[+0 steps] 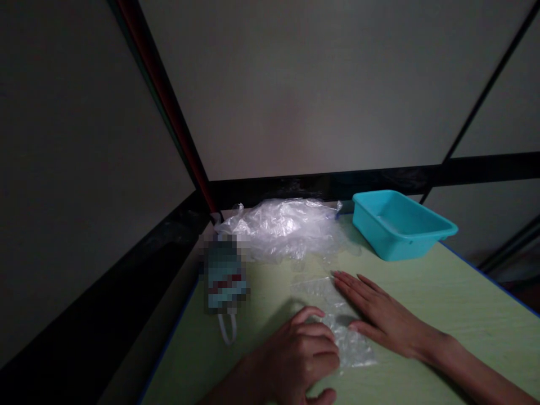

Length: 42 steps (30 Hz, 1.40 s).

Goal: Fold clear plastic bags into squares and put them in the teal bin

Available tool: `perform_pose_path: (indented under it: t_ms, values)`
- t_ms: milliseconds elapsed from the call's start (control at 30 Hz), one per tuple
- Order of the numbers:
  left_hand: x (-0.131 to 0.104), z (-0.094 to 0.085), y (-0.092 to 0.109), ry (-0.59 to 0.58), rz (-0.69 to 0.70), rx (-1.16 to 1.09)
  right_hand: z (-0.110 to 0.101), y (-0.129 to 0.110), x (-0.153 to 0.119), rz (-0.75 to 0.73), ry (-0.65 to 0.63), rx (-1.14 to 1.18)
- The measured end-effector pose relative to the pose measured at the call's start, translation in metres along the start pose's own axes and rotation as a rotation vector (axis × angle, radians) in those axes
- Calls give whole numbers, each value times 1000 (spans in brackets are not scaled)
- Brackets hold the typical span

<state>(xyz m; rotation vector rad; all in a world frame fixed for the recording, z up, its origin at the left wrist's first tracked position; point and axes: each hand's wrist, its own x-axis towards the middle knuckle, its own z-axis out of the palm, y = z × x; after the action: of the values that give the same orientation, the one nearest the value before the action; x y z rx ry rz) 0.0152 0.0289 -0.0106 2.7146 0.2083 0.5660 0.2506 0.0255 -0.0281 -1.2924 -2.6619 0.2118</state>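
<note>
A thin clear plastic bag (pixel 353 346) lies flat and slightly wrinkled on the pale green table (pixel 422 304). At its left edge is my left hand (pixel 297 354), fingers bent and thumb held apart from them, with nothing visible in its grasp. My right hand (pixel 375 309) rests along the bag's right side, palm down, fingers stretched out and touching the plastic. Parts of the bag are covered by both hands.
Behind the hands is a heap of crumpled clear plastic bags (pixel 287 228). A turquoise basin (pixel 400 230) stands at the back right corner. On the left lies a blurred-out item with a white loop (pixel 228 329). Grey panelled walls (pixel 304 95) border the table.
</note>
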Motion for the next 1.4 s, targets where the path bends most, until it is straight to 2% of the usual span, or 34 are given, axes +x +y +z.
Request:
perform_pose_path:
  t_ms: [100, 267, 400, 533, 733, 900, 1167, 1400]
  values:
    - [-2, 1, 0, 14, -27, 15, 1, 2, 1, 15, 22, 20]
    - [-6, 3, 1, 106, -90, 78, 0, 2, 2, 68, 93, 71]
    - [-3, 1, 1, 163, -108, 186, -3, -1, 4, 122, 149, 141]
    - [0, -2, -2, 206, -188, 299, -8, -4, 4, 163, 176, 189]
    - [-1, -3, -7, 265, -331, 358, -13, -9, 3, 195, 145, 247]
    - [-2, -1, -8, 290, -379, 346, -11, -10, 3, 201, 151, 248]
    - [-3, 4, -15, 478, -466, 408, -12, -7, -1, 206, 141, 240]
    - [-4, 5, -16, 409, -548, 585, -8, -10, -1, 248, 191, 381]
